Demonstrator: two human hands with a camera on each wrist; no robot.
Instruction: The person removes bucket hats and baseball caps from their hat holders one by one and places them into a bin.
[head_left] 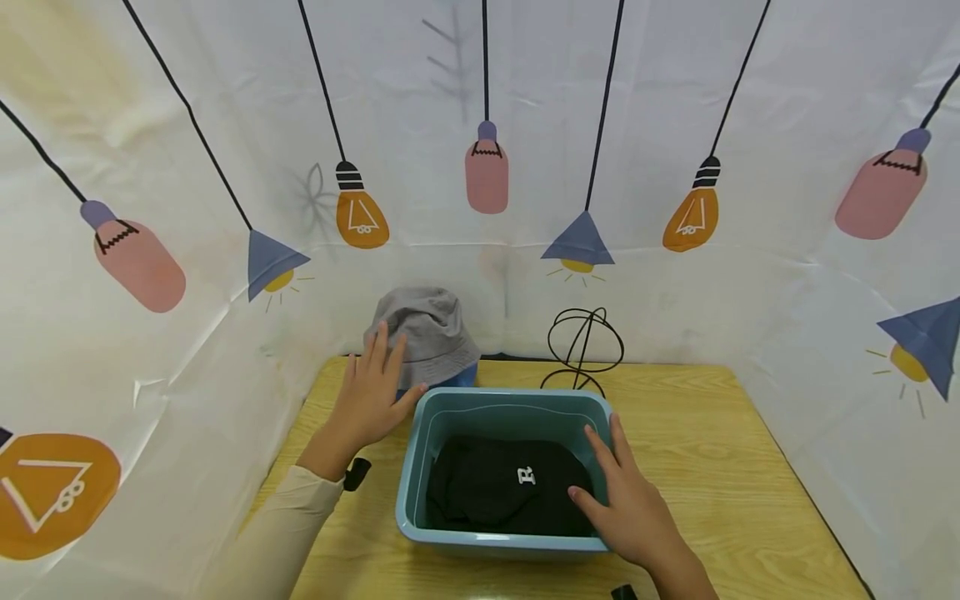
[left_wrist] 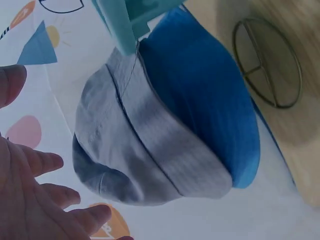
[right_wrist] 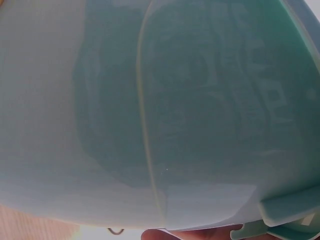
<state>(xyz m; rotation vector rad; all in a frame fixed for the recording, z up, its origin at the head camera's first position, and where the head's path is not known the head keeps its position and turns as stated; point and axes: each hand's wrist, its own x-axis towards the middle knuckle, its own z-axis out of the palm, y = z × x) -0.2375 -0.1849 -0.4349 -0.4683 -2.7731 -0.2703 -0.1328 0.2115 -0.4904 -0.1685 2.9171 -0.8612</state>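
A teal plastic basin point(head_left: 504, 542) stands on the table, and inside it lies black fabric point(head_left: 480, 479) bearing a white letter R. Fingers spread, my left hand point(head_left: 367, 402) hovers by the basin's back left corner, in front of a grey bucket hat point(head_left: 435, 321). Blue fabric point(left_wrist: 205, 95) shows beneath the hat's brim in the left wrist view. My right hand point(head_left: 633, 504) is at the basin's right rim, fingers extended and thumb over the inside. The right wrist view is mostly filled by the basin wall point(right_wrist: 200, 110), with fingertips point(right_wrist: 160, 234) at the bottom edge.
A black wire stand point(head_left: 584, 340) with round loops is behind the basin, near the table's back edge. The wood-grain table point(head_left: 697, 450) extends to the right. White sheeting point(head_left: 420, 83) printed with lamps surrounds the table at the back and sides.
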